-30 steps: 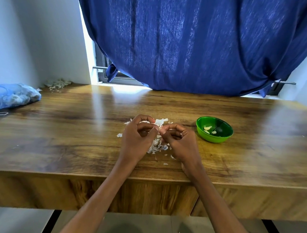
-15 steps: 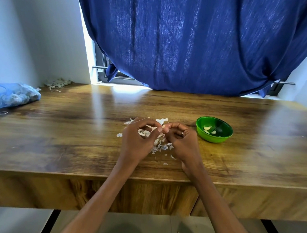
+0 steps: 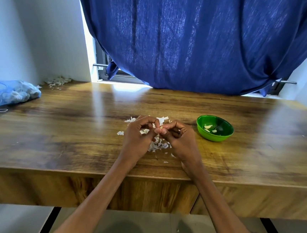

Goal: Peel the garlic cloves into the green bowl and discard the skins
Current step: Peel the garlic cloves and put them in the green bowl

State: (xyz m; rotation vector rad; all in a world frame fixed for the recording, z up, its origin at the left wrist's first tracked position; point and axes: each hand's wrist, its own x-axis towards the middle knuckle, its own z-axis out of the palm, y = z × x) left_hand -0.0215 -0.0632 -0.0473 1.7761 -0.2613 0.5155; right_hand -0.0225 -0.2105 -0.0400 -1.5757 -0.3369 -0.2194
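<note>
Now both grips, left hand & right hand, pinch garlic clove over wood table, blue curtain behind.

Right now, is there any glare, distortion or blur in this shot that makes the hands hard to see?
Head view: window light leaves pale glare streaks on the wooden table; the wide lens bows the blue curtain; the left hand and right hand are sharp, but whatever they pinch is too small to make out.

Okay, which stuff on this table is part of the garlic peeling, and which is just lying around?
In the job:
left hand
right hand
clove pinched between them
skins
green bowl

Lying about:
blue mesh bag
scraps in the far corner
curtain
</note>
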